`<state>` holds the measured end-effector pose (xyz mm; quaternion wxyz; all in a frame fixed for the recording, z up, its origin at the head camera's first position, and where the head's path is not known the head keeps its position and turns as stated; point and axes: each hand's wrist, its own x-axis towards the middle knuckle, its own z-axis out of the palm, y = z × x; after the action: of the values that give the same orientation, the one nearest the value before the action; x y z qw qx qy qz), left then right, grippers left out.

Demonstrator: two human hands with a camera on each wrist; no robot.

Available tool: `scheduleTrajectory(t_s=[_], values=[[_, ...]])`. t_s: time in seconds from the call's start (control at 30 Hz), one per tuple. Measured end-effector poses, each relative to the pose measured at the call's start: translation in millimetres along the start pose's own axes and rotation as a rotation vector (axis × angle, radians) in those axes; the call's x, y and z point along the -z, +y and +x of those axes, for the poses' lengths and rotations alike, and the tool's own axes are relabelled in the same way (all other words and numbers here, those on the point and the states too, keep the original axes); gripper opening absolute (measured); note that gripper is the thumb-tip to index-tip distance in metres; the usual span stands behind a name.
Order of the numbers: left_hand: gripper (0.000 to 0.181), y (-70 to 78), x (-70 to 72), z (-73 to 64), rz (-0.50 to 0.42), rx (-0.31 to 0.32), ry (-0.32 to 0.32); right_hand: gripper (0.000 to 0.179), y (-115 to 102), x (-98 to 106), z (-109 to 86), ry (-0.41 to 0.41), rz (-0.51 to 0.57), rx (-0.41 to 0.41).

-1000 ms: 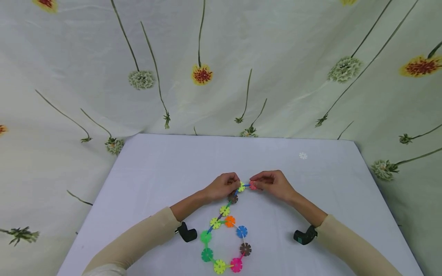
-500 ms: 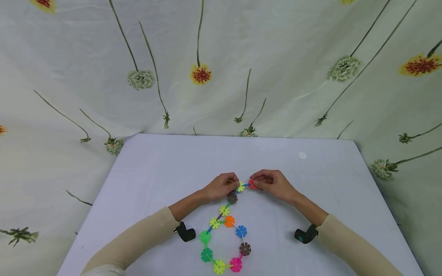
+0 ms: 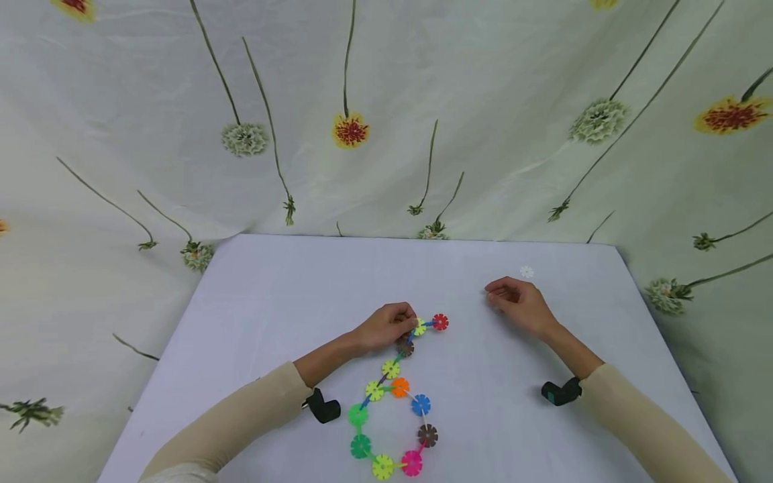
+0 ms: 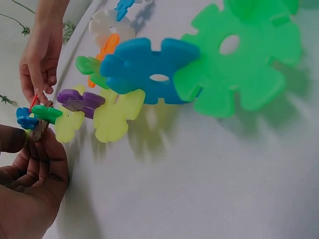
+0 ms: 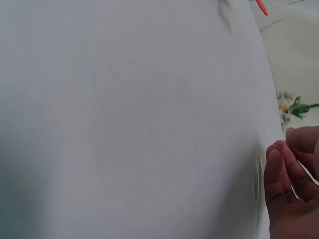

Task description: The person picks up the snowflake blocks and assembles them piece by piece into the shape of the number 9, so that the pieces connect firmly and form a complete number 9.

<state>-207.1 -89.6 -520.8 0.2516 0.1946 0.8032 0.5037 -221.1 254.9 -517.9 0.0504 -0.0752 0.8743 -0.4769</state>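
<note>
Notched plastic snowflake discs, joined edge to edge, form a ring with a tail on the table. At the tail's far end my left hand (image 3: 386, 327) pinches the chain by a yellow-green disc (image 3: 420, 327), beside a brown disc (image 3: 406, 347). A red disc (image 3: 440, 322) ends the tail, linked by a blue piece. In the left wrist view, thumb and fingers meet around the chain's end, past a purple disc (image 4: 82, 101). My right hand (image 3: 521, 305) is over the table to the right, fingers loosely bent, holding nothing visible. Just beyond it lies a loose white disc (image 3: 527, 272).
The ring part, with an orange disc (image 3: 400, 387), a blue disc (image 3: 421, 404) and a pink disc (image 3: 412, 463), lies toward the table's near edge. Behind the white table (image 3: 302, 282) hangs a flower-patterned cloth (image 3: 386, 181). A black wrist camera (image 3: 561, 392) sits at each sleeve.
My right hand has let go of the red disc and moved right and away, toward the white disc. The red disc stays on the tail. My left hand keeps its pinch.
</note>
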Motion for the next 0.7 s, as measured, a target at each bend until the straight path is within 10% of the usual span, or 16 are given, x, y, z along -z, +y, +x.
scheduleTrajectory(t_s=[0.37, 0.7], values=[[0.019, -0.1, -0.5, -0.7, -0.009, 0.022, -0.006, 0.032, 34.7, 38.2, 21.5, 0.284, -0.228, -0.112], [0.019, -1.9, -1.3, -0.8, -0.006, 0.014, -0.009, 0.039, 34.9, 47.2, 31.5, 0.283, -0.314, -0.299]])
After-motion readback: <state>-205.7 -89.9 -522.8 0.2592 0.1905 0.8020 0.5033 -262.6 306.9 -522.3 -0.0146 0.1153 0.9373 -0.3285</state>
